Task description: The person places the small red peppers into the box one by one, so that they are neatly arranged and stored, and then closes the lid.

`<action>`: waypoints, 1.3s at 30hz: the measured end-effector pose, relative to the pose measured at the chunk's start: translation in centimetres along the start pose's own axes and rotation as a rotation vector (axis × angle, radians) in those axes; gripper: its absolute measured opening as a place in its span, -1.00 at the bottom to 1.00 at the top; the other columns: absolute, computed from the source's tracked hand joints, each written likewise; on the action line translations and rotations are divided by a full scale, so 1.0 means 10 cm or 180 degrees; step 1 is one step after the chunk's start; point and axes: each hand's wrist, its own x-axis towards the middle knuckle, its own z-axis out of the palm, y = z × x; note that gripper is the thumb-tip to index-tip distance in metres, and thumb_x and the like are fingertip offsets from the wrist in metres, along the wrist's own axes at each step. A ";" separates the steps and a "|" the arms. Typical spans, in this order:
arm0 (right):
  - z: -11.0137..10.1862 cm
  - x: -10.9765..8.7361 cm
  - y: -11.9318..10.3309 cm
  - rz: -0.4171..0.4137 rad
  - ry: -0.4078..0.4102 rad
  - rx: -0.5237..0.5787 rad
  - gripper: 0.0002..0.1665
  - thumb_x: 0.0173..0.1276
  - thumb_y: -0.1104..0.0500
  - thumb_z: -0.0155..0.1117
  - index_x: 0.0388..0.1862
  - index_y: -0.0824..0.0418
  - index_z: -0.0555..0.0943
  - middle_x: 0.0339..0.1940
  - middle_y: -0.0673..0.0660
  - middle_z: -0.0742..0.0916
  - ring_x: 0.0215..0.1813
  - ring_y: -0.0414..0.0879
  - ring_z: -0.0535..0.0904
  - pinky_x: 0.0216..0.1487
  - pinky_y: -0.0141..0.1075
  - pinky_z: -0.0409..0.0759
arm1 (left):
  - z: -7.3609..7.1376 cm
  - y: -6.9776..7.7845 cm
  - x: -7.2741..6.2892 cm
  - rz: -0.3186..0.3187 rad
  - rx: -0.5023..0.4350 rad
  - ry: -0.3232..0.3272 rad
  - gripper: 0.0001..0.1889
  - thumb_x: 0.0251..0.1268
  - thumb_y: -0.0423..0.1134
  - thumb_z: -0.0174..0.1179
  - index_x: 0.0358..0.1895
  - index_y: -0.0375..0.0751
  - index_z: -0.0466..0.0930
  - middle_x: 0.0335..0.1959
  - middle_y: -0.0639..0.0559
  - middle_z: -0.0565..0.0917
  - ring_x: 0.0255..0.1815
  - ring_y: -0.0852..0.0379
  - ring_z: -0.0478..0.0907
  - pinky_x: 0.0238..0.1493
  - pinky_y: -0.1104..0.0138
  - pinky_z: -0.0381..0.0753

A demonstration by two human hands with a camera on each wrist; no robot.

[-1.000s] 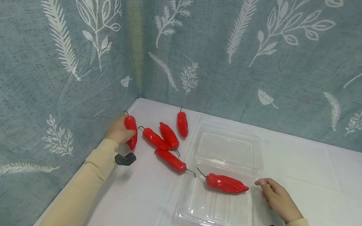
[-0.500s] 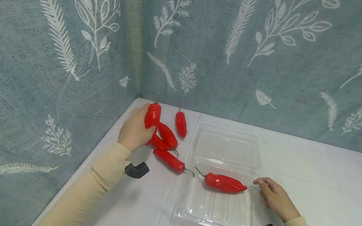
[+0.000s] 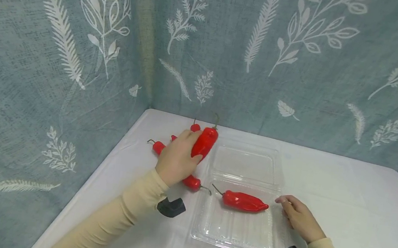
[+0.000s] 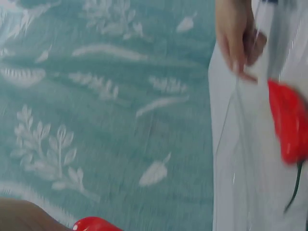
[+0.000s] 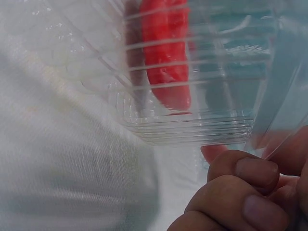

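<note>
My left hand [image 3: 178, 160] grips a red chili pepper [image 3: 205, 141], its stem pointing up and away, over the table left of the container. Only the tip of that pepper shows at the bottom of the left wrist view. A clear plastic clamshell container [image 3: 233, 234] lies unfolded, its lid [image 3: 244, 163] toward the back. Inside the base another red pepper [image 3: 244, 201] lies crosswise, stem to the left. At the right edge of the base, my right hand [image 3: 299, 217] pinches the rim; the right wrist view shows its curled fingers [image 5: 226, 202] close up there.
Several more red peppers lie left of the container, partly hidden by my left hand: one by the base [image 3: 192, 183], one farther left [image 3: 158, 147], one at the back [image 3: 195, 127]. A leaf-patterned curtain [image 3: 249, 84] borders the white table [image 3: 344, 193] at back and left.
My left hand has lifted the red pepper off the far left and carried it rightward, over the other peppers, toward the container. The right hand stays at the container's edge.
</note>
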 end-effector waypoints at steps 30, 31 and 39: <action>0.04 0.00 0.01 0.0055 0.0111 -0.0030 -0.47 0.55 -0.09 -0.14 0.11 0.31 0.51 -0.58 0.04 0.39 -0.58 -0.15 0.29 -0.51 -0.34 0.34 | 1.03 0.51 -0.47 0.1536 0.0703 -0.1328 -0.40 -0.13 -0.33 0.47 0.12 0.05 0.58 -0.20 0.12 0.58 -0.20 0.24 0.51 -0.18 0.41 0.58; 0.04 0.00 0.00 0.0051 0.0113 -0.0038 -0.47 0.55 -0.09 -0.14 0.11 0.31 0.51 -0.58 0.04 0.40 -0.58 -0.15 0.29 -0.51 -0.34 0.34 | 1.05 0.50 -0.47 0.1528 0.0703 -0.1377 -0.39 -0.14 -0.33 0.48 0.12 0.06 0.58 -0.20 0.12 0.57 -0.19 0.25 0.51 -0.17 0.41 0.57; 0.04 -0.01 0.00 0.0051 0.0109 -0.0027 -0.49 0.55 -0.07 -0.14 0.11 0.30 0.50 -0.58 0.04 0.39 -0.58 -0.15 0.30 -0.51 -0.34 0.35 | 1.13 0.46 -0.47 0.1589 0.0848 -0.1460 -0.43 -0.14 -0.30 0.49 0.09 0.03 0.61 -0.19 0.13 0.59 -0.17 0.23 0.51 -0.16 0.42 0.56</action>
